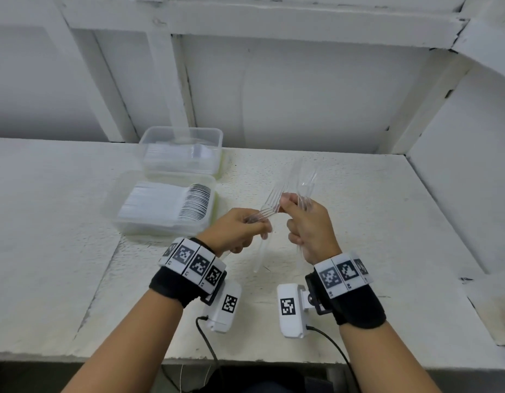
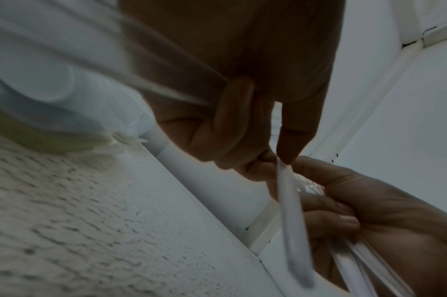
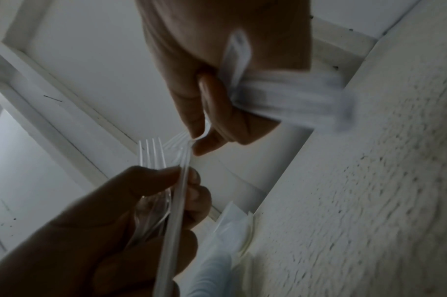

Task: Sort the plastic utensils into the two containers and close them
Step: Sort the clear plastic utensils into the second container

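Both hands are up over the middle of the shelf, close together, each with fingers curled round clear plastic forks. The left hand grips a small bunch of forks with the tines pointing up and right toward the other hand, and one handle hanging down below the fist. The right hand holds its own forks, tines sticking up past the knuckles. From the wrist cams the two hands look like they're touching at the fingertips, with a single fork handle pinched between them; which hand really has it I can't tell, it's blurry.

Two clear tubs sit toward the shelf's back left. The near tub is packed with a neat row of spoons, bowls to the right. The far tub, right behind it and against the wall, has clear utensils in it too, too blurry to tell which kind. Both tubs have no lid on.
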A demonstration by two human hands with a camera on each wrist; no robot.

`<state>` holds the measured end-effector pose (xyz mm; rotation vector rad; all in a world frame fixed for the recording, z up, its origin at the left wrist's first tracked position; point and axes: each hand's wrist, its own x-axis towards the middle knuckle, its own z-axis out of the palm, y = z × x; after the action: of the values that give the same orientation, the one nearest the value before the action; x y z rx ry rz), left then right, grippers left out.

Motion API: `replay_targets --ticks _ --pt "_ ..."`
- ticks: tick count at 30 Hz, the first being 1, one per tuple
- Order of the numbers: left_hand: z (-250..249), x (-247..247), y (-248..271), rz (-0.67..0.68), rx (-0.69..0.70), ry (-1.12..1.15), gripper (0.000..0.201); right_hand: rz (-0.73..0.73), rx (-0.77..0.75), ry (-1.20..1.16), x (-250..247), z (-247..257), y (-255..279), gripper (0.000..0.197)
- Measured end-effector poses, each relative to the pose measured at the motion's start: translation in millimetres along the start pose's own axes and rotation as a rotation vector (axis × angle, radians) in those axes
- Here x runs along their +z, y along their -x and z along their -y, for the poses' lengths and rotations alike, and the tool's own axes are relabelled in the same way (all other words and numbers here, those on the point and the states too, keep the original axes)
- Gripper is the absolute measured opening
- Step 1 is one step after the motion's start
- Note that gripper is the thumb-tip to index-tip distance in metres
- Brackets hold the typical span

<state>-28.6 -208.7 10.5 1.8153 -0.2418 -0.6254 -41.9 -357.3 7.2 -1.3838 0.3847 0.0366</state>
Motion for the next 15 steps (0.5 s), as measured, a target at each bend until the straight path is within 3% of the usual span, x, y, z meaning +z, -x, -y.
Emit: replay_targets --ticks 3,9,15 --pt "5.8 -7.0 11.2 -0.04 0.0 0.033 0.018 -0.005 -0.008 -0.023 11.0 -4.3 4.6 0.007" --pt "19.3 -10.6 19.2 -0.223 -0.067 0.321 0.008 -0.06 -0.057 -0.037 20.7 -8.6 10.1 0.015" --pt "22.1 -8.0 23.8 -0.235 0.015 0.368 0.011 -0.02 -0.076 0.058 28.4 -14.8 15.8 0.013"
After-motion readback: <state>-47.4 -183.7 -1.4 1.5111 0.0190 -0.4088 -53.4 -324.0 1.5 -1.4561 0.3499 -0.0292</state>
